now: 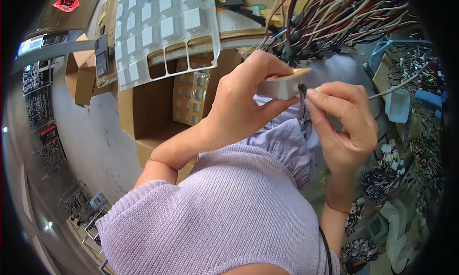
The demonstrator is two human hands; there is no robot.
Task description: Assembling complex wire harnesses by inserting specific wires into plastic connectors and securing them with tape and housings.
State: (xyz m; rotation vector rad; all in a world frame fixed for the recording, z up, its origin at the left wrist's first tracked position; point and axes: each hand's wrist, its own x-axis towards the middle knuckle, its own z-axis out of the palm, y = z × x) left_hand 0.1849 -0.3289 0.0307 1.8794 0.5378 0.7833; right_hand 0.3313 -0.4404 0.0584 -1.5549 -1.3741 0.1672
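In front of my chest, my left hand (232,100) is closed around a small white box-shaped housing (277,87) with a yellowish upper face. The thumb presses from below while the fingers wrap over the top. At the housing's right end sits a small black piece (302,87), which looks like a grommet or plug. My right hand (348,117) pinches this black piece between thumb and forefinger, right against the housing. Thin red and dark wires (302,111) hang below it. How deep the piece sits in the housing is hidden by the fingertips.
A white moulded tray (165,29) of square pockets leans at the upper left, above an open cardboard box (143,103). Bundled wires (334,21) lie at the far right of the worktop. Heaps of cables and connectors (411,69) and a pale blue bin (398,105) are on the right.
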